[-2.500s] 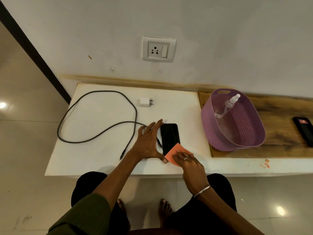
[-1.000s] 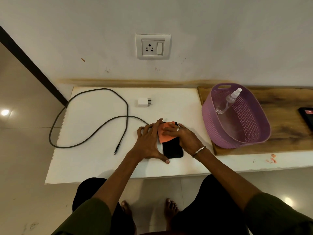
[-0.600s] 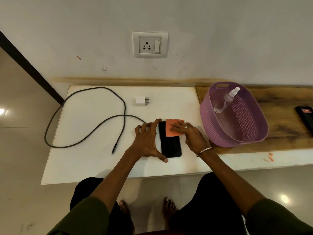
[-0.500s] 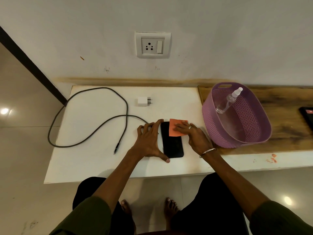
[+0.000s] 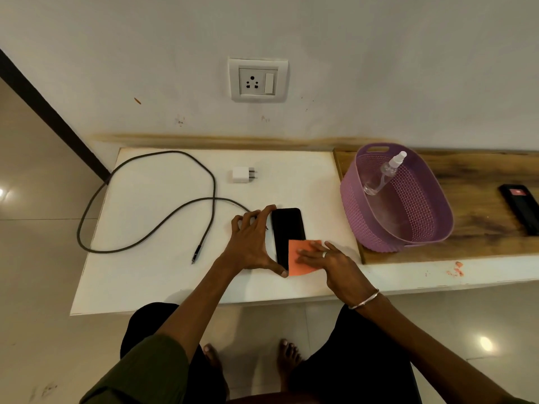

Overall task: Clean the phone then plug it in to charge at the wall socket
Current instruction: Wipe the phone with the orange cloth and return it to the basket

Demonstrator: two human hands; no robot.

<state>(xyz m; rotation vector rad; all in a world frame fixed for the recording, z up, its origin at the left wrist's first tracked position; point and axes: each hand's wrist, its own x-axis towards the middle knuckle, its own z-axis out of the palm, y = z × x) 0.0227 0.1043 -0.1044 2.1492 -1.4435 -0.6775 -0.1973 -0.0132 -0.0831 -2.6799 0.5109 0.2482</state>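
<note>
A black phone (image 5: 287, 227) lies flat, screen up, on the white table (image 5: 163, 275). My left hand (image 5: 252, 243) braces its left edge, index finger at the far corner and thumb at the near corner. My right hand (image 5: 326, 262) presses an orange cloth (image 5: 300, 258) flat onto the phone's near end. A white charger adapter (image 5: 242, 174) sits farther back. A dark cable (image 5: 145, 205) loops over the table's left half, one plug end (image 5: 197, 254) lying free. The wall socket (image 5: 257, 80) with its switch is on the wall above.
A purple basket (image 5: 414, 228) holding a clear spray bottle (image 5: 383, 176) stands on a wooden board (image 5: 481, 211) to the right. A second dark phone (image 5: 520, 208) lies at the board's far right. The table's left edge drops to tiled floor.
My right hand has slid the orange cloth from the phone's far end down to its near end. My left hand has kept hold of the phone's left edge.
</note>
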